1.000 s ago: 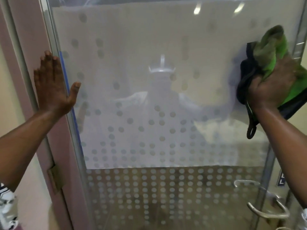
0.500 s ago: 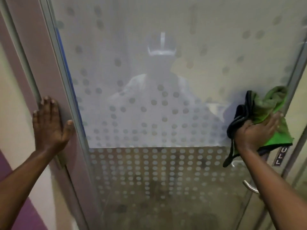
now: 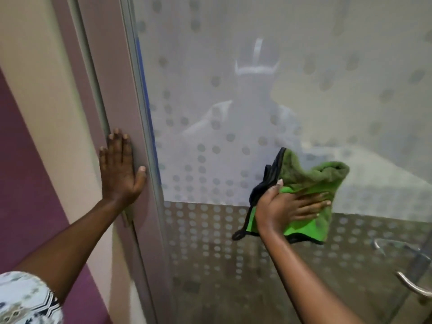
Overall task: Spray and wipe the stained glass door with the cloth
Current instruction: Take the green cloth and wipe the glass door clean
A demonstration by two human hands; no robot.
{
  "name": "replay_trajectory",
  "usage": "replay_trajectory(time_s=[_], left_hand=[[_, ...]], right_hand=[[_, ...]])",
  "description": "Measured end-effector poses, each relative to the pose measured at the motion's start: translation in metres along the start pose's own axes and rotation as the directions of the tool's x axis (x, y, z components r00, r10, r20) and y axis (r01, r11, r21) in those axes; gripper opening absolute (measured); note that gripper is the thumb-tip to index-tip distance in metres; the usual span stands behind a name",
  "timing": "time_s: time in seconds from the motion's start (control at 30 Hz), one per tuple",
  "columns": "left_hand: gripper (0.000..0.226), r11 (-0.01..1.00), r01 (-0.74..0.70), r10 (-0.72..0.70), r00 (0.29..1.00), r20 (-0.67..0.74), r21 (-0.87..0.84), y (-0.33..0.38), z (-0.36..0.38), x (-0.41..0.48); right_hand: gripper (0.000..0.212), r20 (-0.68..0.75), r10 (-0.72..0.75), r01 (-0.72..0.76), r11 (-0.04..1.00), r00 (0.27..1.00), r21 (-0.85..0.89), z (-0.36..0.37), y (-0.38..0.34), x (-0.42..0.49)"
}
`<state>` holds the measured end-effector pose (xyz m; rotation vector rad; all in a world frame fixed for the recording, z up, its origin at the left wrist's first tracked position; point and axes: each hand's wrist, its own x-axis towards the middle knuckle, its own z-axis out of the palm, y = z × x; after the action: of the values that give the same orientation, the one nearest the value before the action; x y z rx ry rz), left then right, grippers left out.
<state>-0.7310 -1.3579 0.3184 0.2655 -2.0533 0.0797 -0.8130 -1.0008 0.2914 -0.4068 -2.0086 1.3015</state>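
The right hand point(image 3: 287, 206) lies flat on the cloth point(image 3: 311, 181) and presses it against the door point(image 3: 257, 113). Its fingers point(image 3: 311, 204) are straight and spread across the cloth, pointing right, and the thumb points up by the cloth's black edge. The cloth is green with black trim and bunched. It sits on the glass right of the middle, across the line where the frosted upper part meets the clearer, dotted lower part. A black loop hangs from its lower left corner.

The left hand point(image 3: 120, 169) rests open on the frame point(image 3: 112, 90) to the left of the glass. Its palm is flat and its fingers are straight and point up. The thumb is stretched right, toward the metal strip at the glass edge.

Grey dots are scattered over the frosted part, with denser rows below. A dim reflection of a person shows in the glass. A metal handle point(image 3: 412, 287) stands at the lower right, well apart from the cloth. A patterned sleeve point(image 3: 25, 298) shows at the bottom left, before a cream and purple wall point(image 3: 30, 160).
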Motion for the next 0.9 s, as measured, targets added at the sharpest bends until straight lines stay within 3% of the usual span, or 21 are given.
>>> replay_trajectory(time_s=[0.1, 0.23, 0.33, 0.4, 0.53, 0.6, 0.67, 0.9], left_hand=[[0.092, 1.0, -0.026, 0.026, 1.0, 0.018, -0.007, -0.004, -0.005, -0.002], [0.09, 0.999, -0.049, 0.049, 0.999, 0.019, -0.011, -0.008, -0.01, -0.002], [0.088, 0.998, -0.06, 0.061, 0.998, 0.018, -0.017, -0.009, -0.01, -0.003], [0.087, 0.997, -0.071, 0.072, 0.997, 0.016, -0.02, -0.01, -0.009, -0.002], [0.091, 0.996, -0.075, 0.074, 0.997, -0.01, -0.05, -0.011, -0.007, -0.003], [0.099, 0.99, -0.044, 0.041, 0.999, -0.027, -0.132, -0.01, -0.007, -0.004], [0.104, 0.984, -0.031, 0.03, 1.0, -0.007, -0.178, -0.009, -0.006, -0.008], [0.095, 0.994, -0.107, 0.103, 0.984, 0.144, 0.022, -0.012, 0.011, -0.073]], right_hand=[[0.094, -0.061, -0.163, 0.164, 0.986, 0.985, 0.012, 0.015, -0.062, -0.014], [0.101, -0.099, -0.428, 0.426, 0.904, 0.898, -0.042, 0.029, -0.148, -0.028], [0.098, -0.119, -0.609, 0.61, 0.792, 0.784, -0.037, 0.042, -0.199, -0.039], [0.105, -0.078, -0.745, 0.742, 0.667, 0.663, -0.063, 0.052, -0.215, -0.05], [0.103, 0.075, -0.942, 0.94, 0.316, 0.327, -0.13, 0.072, -0.2, -0.066], [0.089, 0.098, -0.983, 0.987, 0.153, 0.156, -0.044, 0.082, -0.178, -0.069], [0.081, 0.122, -0.992, 0.993, 0.047, 0.034, 0.106, 0.091, -0.149, -0.073], [0.073, 0.248, -0.965, 0.951, 0.0, -0.081, 0.31, 0.105, -0.042, -0.107]])
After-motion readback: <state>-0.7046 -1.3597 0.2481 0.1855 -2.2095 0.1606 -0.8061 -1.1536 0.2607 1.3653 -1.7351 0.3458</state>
